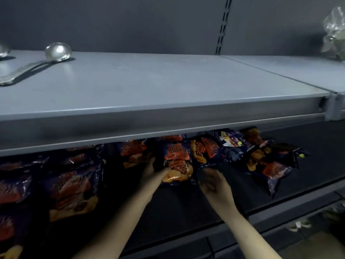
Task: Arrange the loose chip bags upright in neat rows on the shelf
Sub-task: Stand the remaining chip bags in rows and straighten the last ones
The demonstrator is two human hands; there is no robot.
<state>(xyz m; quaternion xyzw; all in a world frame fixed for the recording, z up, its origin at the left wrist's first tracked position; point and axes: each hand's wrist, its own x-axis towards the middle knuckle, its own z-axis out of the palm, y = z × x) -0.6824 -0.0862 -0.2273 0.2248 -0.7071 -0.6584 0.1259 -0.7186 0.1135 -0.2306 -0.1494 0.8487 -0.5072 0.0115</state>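
Chips all over the lower shelf (186,212), so here's how it looks from where I'm standing. The person has both arms reaching in under the upper shelf (168,86), which hangs low enough to hide the tops of the back bags. My guess is that's why the work is happening near the front edge.

The left hand (152,170) grips one bag (177,161) by its left side, thumb on the front and the other fingers wrapped behind. That stands the bag up with the label facing out, roughly mid-shelf. The right hand (212,181) is just beside the bag's lower right corner with its fingers curled in. It's blurry though, so I can't tell if it's pinching the corner or just close to it. It's probably there to square up the bottom so the bag doesn't flop.

The stood bags (72,189) on the left are upright, face out and lined up front to back. The pile (261,157) to the right of the hands is a mess, with bags lying tilted and overlapping. I'd say it's about half done, working left to right.

Up top there's only a ladle (57,51) and some crumpled plastic (334,34), well clear of everything.
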